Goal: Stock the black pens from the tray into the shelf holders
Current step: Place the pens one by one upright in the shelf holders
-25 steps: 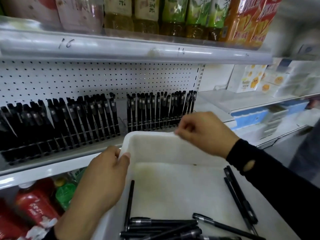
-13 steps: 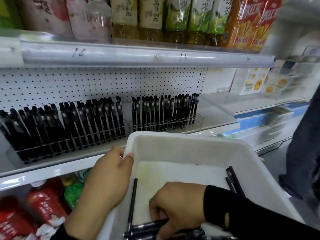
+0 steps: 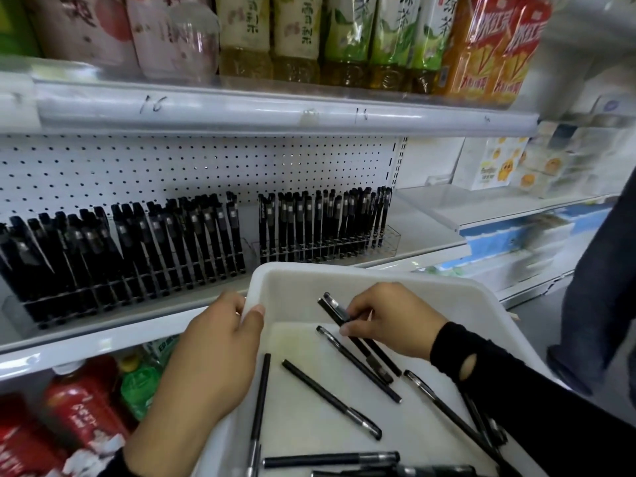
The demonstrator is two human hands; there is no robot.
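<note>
Shop aisle, pegboard behind, and a shelf (image 3: 86, 342) whose holders (image 3: 323, 251) are already crowded with black pens. Down in the white tray (image 3: 344, 271), the right hand (image 3: 392, 318) pinches a pair of pens (image 3: 331, 306) near their capped ends, probably gathering two for one trip. Loose pens (image 3: 330, 399) lie just below that hand. The left hand (image 3: 220, 342) curls over the tray's left rim, steadying it under the shelf edge.

Black pens (image 3: 332, 399) are left scattered flat all over the white tray (image 3: 344, 275), pointing every which way. Two pens (image 3: 364, 351) are pinched slanted by the right hand (image 3: 392, 318). Both clear shelf holders (image 3: 327, 251) are crammed with upright pens.
</note>
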